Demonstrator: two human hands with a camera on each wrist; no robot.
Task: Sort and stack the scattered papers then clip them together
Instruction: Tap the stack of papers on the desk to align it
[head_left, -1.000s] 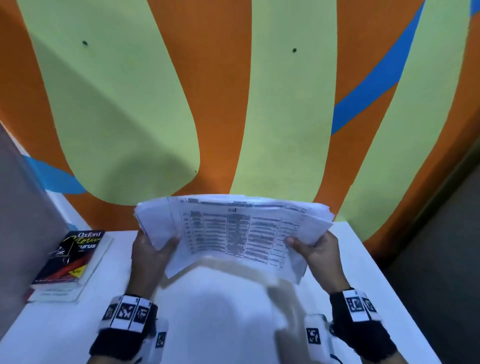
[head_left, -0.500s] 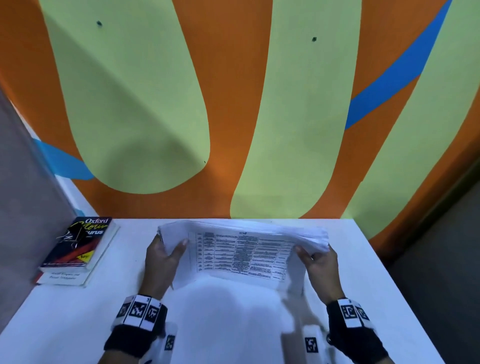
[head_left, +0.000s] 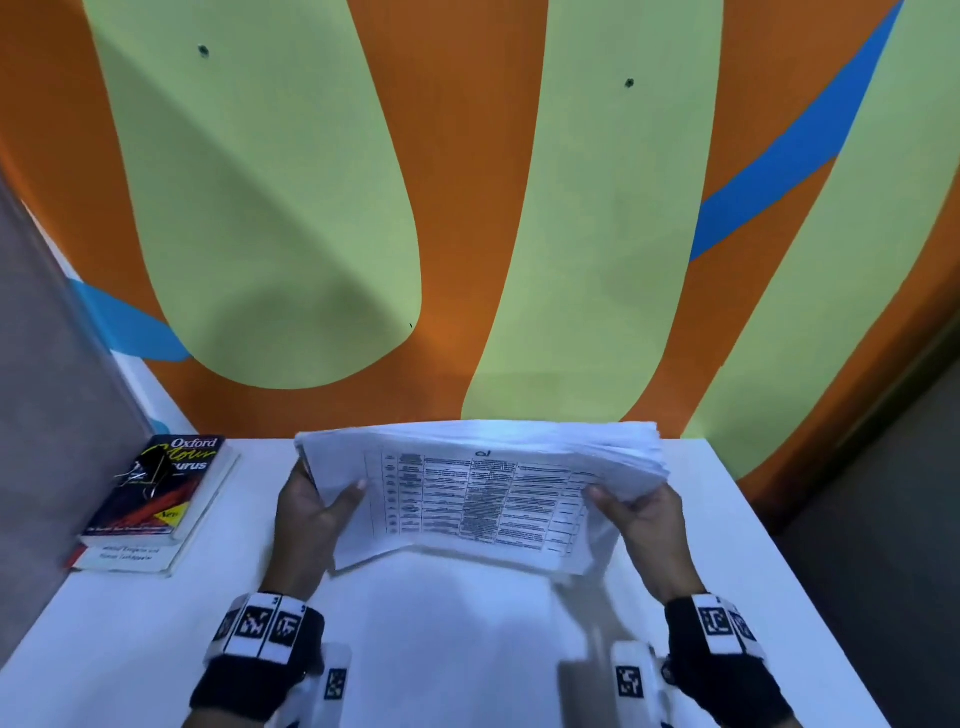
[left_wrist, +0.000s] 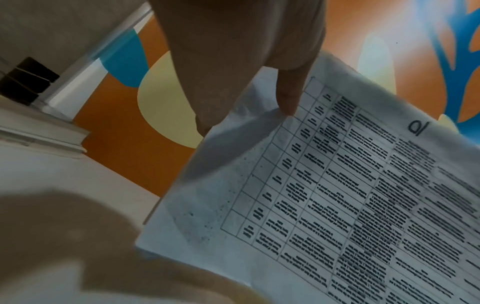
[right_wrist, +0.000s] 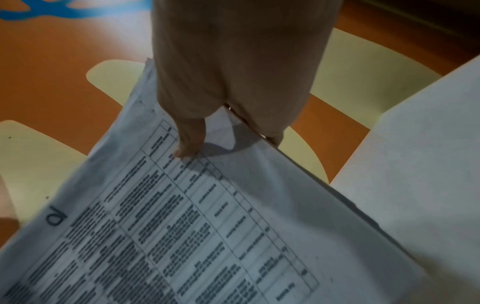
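A thick stack of white papers (head_left: 483, 493) with a printed table on its top sheet stands tilted on the white table (head_left: 467, 649), its lower edge near the tabletop. My left hand (head_left: 317, 506) grips the stack's left end, thumb on the top sheet (left_wrist: 337, 185) and fingers behind. My right hand (head_left: 636, 512) grips the right end the same way, thumb pressed on the printed sheet (right_wrist: 207, 216). A binder clip (head_left: 143, 470) with wire handles lies on the book at the left, away from both hands.
Two stacked books (head_left: 156, 493), the upper one a dark Oxford thesaurus, lie at the table's left edge. An orange, green and blue painted wall (head_left: 467, 234) rises right behind the table. A grey partition (head_left: 47, 415) borders the left side.
Both hands lowered the stack toward the table half a second ago; it now sits slightly higher and its sheets look more evenly gathered. The grip of both hands is unchanged.
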